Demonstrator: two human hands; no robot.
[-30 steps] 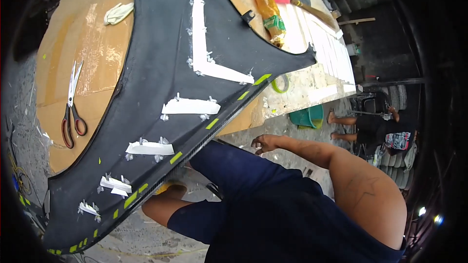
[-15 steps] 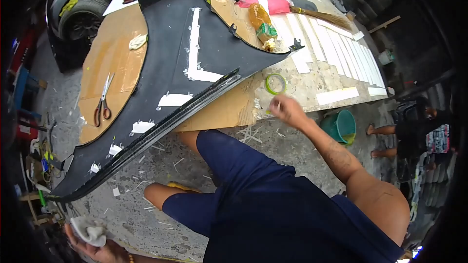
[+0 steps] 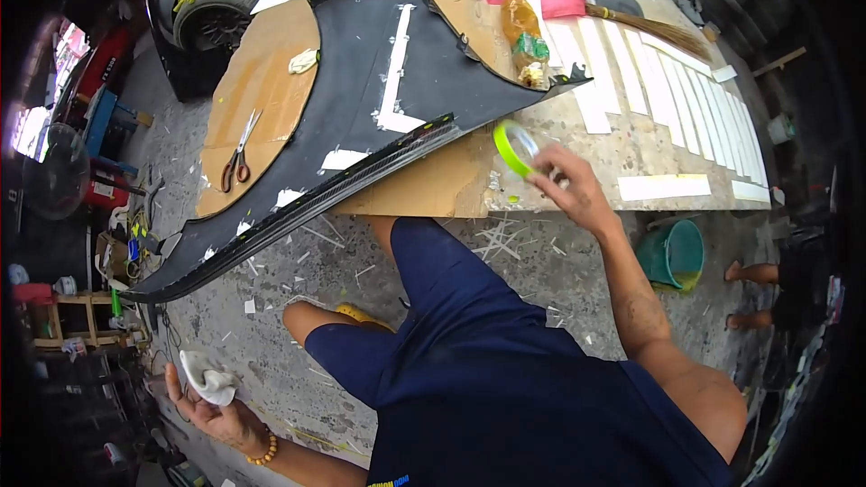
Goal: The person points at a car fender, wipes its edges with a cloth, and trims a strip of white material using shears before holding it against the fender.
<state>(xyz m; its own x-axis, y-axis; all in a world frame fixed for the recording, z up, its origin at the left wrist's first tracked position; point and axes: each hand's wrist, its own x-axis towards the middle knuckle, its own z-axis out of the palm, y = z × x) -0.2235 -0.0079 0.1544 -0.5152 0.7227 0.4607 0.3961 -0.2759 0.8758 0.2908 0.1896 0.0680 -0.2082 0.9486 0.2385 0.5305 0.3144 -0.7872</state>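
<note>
My right hand [image 3: 570,182] pinches the lower edge of a roll of bright green tape [image 3: 512,155], which is tilted up at the table's front edge. At the lower left, my left hand [image 3: 212,415] holds a crumpled white cloth [image 3: 209,381] over the floor, some fingers stretched out beside it. Between the hands lies a black car fender [image 3: 352,90], with white strips and patches stuck to its surface. A small green scrap [image 3: 513,199] lies on the table just below the tape roll.
Scissors [image 3: 240,149] and a white rag [image 3: 304,60] lie on cardboard [image 3: 262,81] left of the fender. Several white strips [image 3: 663,188] lie at the right, near a broom [image 3: 645,27] and a bread bag [image 3: 528,41]. A green bucket [image 3: 669,254] stands on the floor.
My right hand has taken hold of the tape roll, which lay flat before and is now tilted up. My left hand has moved up and right with the cloth. The whole view has shifted.
</note>
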